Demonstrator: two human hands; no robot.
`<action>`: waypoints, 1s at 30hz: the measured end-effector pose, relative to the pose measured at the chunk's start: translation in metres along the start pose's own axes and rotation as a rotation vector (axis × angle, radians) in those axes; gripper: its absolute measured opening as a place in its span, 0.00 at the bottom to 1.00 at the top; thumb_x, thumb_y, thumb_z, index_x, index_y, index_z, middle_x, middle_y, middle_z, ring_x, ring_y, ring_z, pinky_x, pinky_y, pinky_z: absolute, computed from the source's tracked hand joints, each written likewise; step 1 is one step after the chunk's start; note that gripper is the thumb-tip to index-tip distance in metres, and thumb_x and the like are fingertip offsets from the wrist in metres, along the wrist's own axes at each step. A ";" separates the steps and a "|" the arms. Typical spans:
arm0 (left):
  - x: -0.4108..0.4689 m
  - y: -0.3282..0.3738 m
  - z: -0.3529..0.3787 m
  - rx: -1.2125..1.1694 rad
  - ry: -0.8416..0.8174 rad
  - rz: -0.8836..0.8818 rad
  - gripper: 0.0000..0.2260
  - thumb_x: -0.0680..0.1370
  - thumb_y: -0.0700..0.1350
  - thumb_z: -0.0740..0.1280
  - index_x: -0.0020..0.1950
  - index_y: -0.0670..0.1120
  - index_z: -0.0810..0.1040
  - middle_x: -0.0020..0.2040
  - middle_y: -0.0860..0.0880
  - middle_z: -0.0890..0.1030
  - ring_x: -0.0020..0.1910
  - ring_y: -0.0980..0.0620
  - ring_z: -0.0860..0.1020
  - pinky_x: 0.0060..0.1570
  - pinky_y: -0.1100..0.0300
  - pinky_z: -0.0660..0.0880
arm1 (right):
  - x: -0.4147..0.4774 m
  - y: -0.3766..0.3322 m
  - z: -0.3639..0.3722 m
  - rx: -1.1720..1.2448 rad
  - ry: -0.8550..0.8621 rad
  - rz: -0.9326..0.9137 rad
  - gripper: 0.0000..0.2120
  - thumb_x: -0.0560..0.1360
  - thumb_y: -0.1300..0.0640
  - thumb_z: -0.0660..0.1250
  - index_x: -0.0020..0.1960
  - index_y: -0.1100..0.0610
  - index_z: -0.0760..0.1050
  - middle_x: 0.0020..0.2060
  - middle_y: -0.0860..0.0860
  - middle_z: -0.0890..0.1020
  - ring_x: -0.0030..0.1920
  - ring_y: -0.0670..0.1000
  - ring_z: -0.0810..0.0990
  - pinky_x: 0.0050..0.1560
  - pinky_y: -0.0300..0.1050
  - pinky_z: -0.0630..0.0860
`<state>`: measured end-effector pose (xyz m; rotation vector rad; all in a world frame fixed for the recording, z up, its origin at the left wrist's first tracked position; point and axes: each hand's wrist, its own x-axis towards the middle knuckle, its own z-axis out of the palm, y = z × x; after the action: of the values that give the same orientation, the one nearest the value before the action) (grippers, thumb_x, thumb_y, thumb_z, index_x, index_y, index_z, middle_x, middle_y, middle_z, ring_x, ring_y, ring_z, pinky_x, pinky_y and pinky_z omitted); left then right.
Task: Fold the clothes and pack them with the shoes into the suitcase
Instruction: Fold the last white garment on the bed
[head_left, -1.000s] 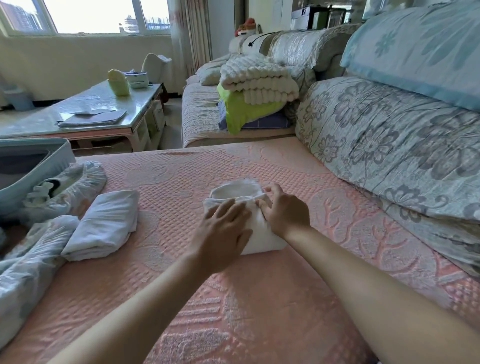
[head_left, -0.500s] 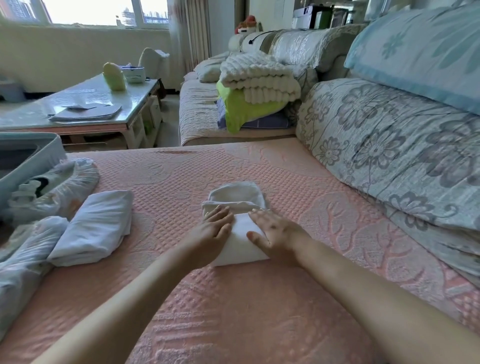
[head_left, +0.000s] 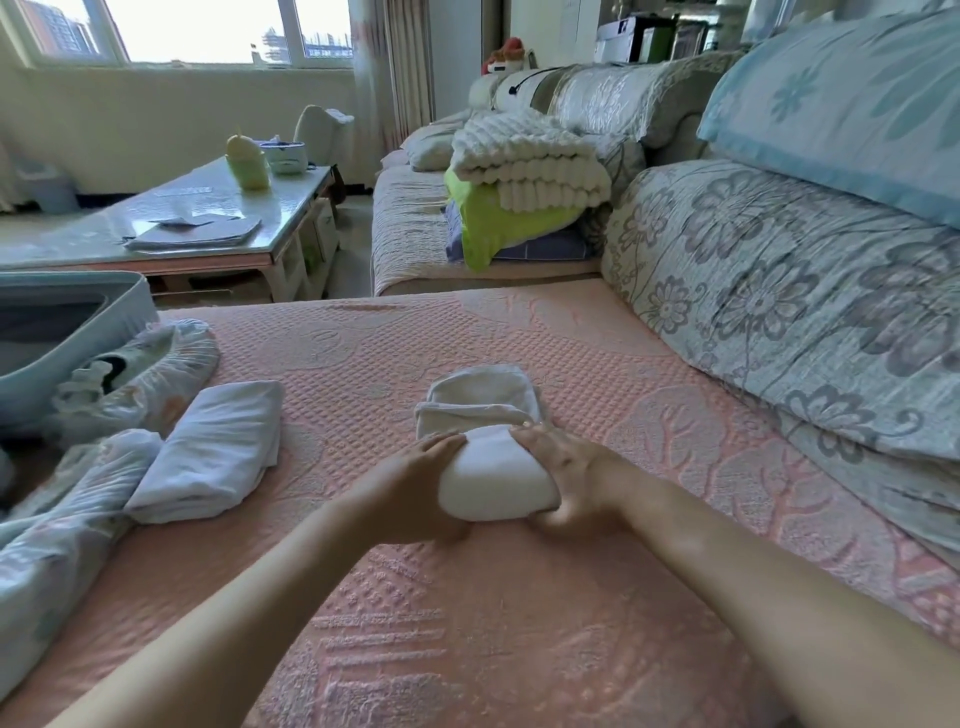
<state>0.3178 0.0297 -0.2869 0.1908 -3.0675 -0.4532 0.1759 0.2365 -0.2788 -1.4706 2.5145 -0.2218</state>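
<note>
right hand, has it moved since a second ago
Yes. The right hand has drawn back toward the person, from the far part of the white cloth to its near end, judged against the folded white garment at left, which stays put.

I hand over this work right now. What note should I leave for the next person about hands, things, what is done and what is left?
Left hand and right hand: both grip the white garment, half folded, on the pink bed cover.
Done: one folded white piece lies near the open suitcase.
Left: finish this fold, fold the patterned clothes, pack all; shoes not clearly seen.
</note>
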 end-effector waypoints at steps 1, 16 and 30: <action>0.000 0.001 -0.001 0.023 0.006 0.001 0.48 0.65 0.58 0.77 0.80 0.49 0.58 0.78 0.50 0.63 0.73 0.48 0.68 0.71 0.56 0.65 | -0.001 0.001 0.002 -0.007 0.009 -0.008 0.49 0.70 0.44 0.74 0.82 0.52 0.50 0.80 0.52 0.57 0.80 0.51 0.54 0.78 0.42 0.51; -0.027 0.009 -0.034 -0.522 0.274 -0.307 0.22 0.66 0.67 0.67 0.52 0.53 0.76 0.45 0.50 0.82 0.44 0.49 0.81 0.42 0.47 0.81 | -0.030 -0.010 -0.043 0.728 0.199 0.259 0.21 0.69 0.47 0.74 0.61 0.49 0.75 0.51 0.52 0.80 0.48 0.53 0.82 0.32 0.49 0.82; 0.041 0.039 0.007 0.193 0.154 -0.109 0.28 0.83 0.60 0.46 0.80 0.50 0.56 0.80 0.52 0.58 0.79 0.52 0.54 0.77 0.50 0.47 | 0.036 -0.012 -0.007 0.043 0.295 0.083 0.23 0.84 0.51 0.55 0.78 0.52 0.63 0.78 0.52 0.63 0.78 0.53 0.58 0.76 0.49 0.54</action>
<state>0.2722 0.0636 -0.2819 0.3806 -2.9550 -0.1370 0.1668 0.1992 -0.2731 -1.4034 2.7721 -0.5098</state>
